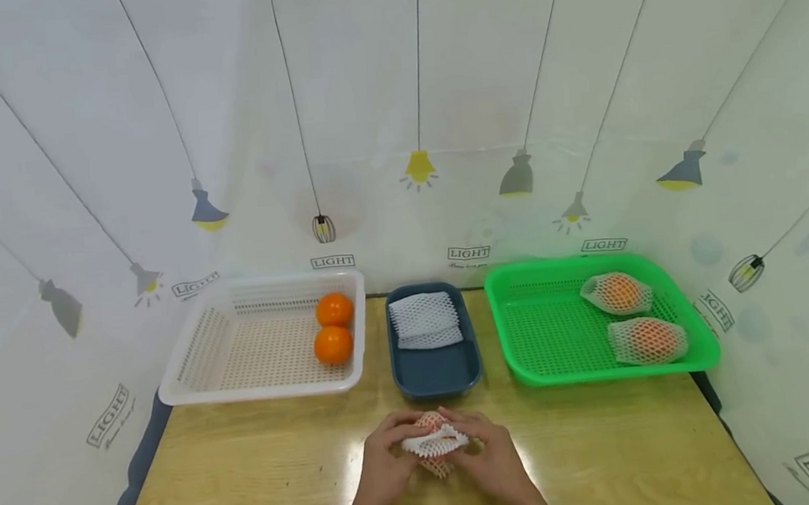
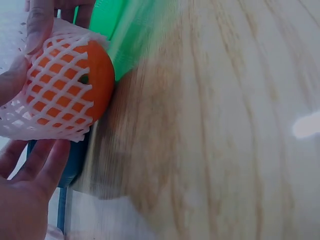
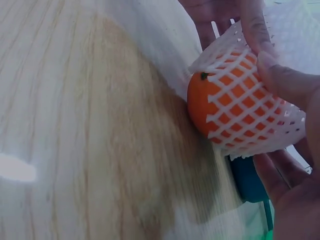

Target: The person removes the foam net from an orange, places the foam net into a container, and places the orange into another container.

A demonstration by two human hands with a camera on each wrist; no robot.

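Between my two hands, an orange [image 2: 103,75] sits partly inside a white foam net sleeve [image 3: 245,105]. One end of the fruit, with its small green stem spot, is bare; the lattice covers the rest. My left hand [image 1: 387,464] grips the sleeve from the left, thumb on top and fingers beneath. From the other side my right hand [image 1: 493,455] holds it the same way, its thumb pressing the net in the right wrist view. The sleeve's loose, folded edge bunches up between the thumbs in the head view. Both hands are low over the wooden table [image 1: 250,471], near its front.
A white basket [image 1: 266,392] at back left holds two bare oranges [image 1: 334,329]. Flat foam nets [image 1: 426,320] lie in a blue tray [image 1: 438,385] at the middle. The green basket [image 1: 550,376] at back right holds two netted oranges [image 1: 638,321]. A printed curtain [image 1: 363,89] hangs behind.
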